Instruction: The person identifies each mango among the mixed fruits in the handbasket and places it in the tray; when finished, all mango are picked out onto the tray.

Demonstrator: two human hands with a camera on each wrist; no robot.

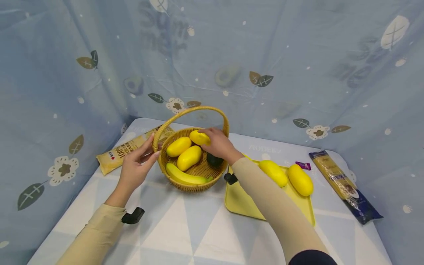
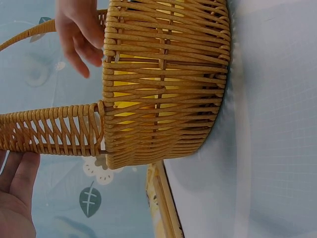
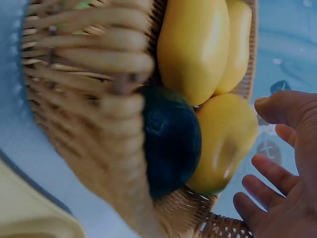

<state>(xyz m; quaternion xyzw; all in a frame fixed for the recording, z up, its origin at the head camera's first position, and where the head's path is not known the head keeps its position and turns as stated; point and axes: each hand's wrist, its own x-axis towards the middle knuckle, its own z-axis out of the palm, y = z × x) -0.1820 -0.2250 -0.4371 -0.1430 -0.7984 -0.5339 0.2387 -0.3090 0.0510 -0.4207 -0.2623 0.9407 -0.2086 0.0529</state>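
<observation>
A wicker basket stands on the table with its arched handle up. My left hand holds the handle near its left base, fingertips against the weave in the left wrist view. Inside lie two mangoes side by side, a banana along the near wall and a dark avocado at the right. Over the basket's far right part, my right hand is beside a third mango. Its fingers are spread and loosely bent, with a gap to that mango in the right wrist view.
Right of the basket, a yellow tray bears two more mangoes, partly behind the right forearm. A small purple packet lies past it, then a long blue-and-gold bag. A yellow bag lies behind the basket's left side. Patterned curtains surround the table.
</observation>
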